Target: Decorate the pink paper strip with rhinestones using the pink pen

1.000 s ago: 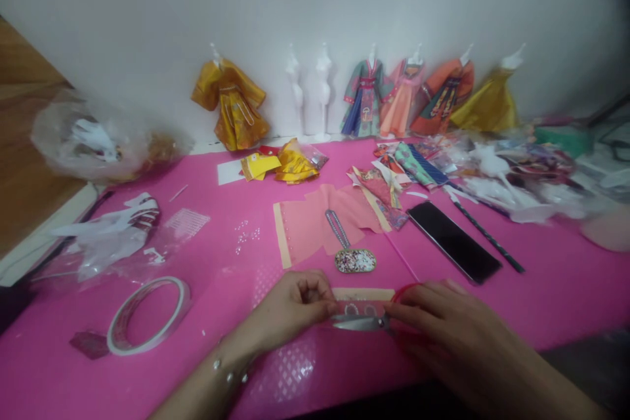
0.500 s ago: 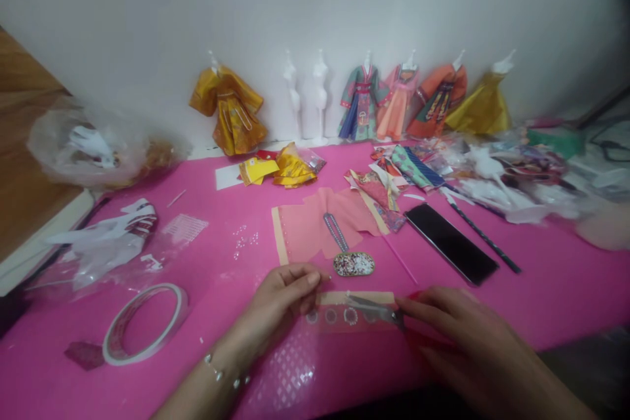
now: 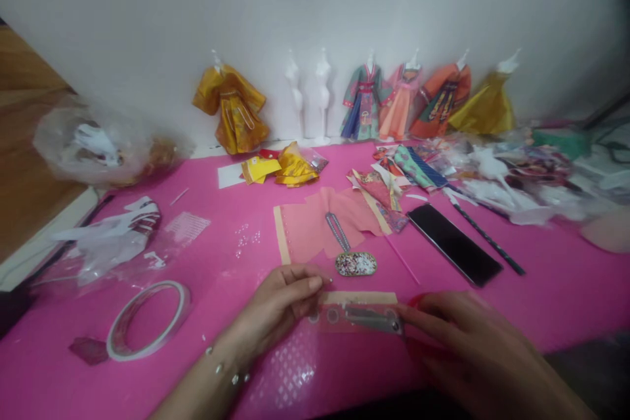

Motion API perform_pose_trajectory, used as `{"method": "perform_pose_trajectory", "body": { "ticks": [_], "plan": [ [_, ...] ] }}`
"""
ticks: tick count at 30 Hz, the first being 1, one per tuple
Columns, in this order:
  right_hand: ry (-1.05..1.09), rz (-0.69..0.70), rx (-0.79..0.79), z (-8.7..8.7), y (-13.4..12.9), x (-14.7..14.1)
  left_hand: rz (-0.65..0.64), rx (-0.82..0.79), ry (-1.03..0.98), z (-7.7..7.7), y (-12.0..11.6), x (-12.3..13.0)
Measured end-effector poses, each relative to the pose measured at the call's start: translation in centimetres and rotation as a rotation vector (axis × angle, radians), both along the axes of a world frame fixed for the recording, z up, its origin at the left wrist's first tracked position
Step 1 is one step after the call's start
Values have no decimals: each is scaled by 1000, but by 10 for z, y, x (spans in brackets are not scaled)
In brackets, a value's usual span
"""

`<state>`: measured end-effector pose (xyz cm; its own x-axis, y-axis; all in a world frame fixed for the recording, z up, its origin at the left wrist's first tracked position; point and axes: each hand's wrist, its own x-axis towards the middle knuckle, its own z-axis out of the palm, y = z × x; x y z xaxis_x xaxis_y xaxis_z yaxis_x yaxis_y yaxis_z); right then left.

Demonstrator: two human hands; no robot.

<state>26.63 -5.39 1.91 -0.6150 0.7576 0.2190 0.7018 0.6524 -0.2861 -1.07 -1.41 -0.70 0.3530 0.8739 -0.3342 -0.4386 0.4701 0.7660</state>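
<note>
My right hand [image 3: 457, 335] is closed round the red handles of a pair of scissors [image 3: 371, 319]. The grey blades lie over a pink strip with a tan edge [image 3: 357, 298], hiding part of its row of pale round motifs. At the strip's left end, my left hand [image 3: 290, 292] is pinched, thumb against fingers. A tiny shiny bit shows by the fingertips; what the pinch holds is too small to name. Just beyond the strip is an oval dish of small sparkly pieces [image 3: 356, 264]. A salmon doll garment piece [image 3: 310, 223] lies flat behind it.
A black phone [image 3: 455, 244] and a thin pink stick [image 3: 403, 261] lie to the right. At left are a tape roll [image 3: 112, 335] and plastic packaging [image 3: 113, 243]. Dressed doll forms [image 3: 229, 108] stand along the wall, with bagged scraps [image 3: 512, 174] at the far right.
The scissor blades have swung slightly down across the strip and cover more of its motifs. My left hand stays pinched in nearly the same place. The whole view has shifted a little.
</note>
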Motion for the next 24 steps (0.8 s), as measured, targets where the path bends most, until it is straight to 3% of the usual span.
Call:
{"method": "perform_pose_trajectory", "body": {
  "ticks": [5, 11, 18, 24],
  "plan": [
    [-41, 50, 24, -2, 0, 6, 3, -4, -9, -1, -2, 0],
    [-41, -158, 155, -19, 0, 34, 19, 0, -32, 1, 1, -1],
    [-78, -195, 138, -46, -2, 56, 35, -10, -39, 4, 2, 2],
    [-74, -221, 136, -56, -4, 63, 22, -9, -23, 1, 5, 1]
  ]
}}
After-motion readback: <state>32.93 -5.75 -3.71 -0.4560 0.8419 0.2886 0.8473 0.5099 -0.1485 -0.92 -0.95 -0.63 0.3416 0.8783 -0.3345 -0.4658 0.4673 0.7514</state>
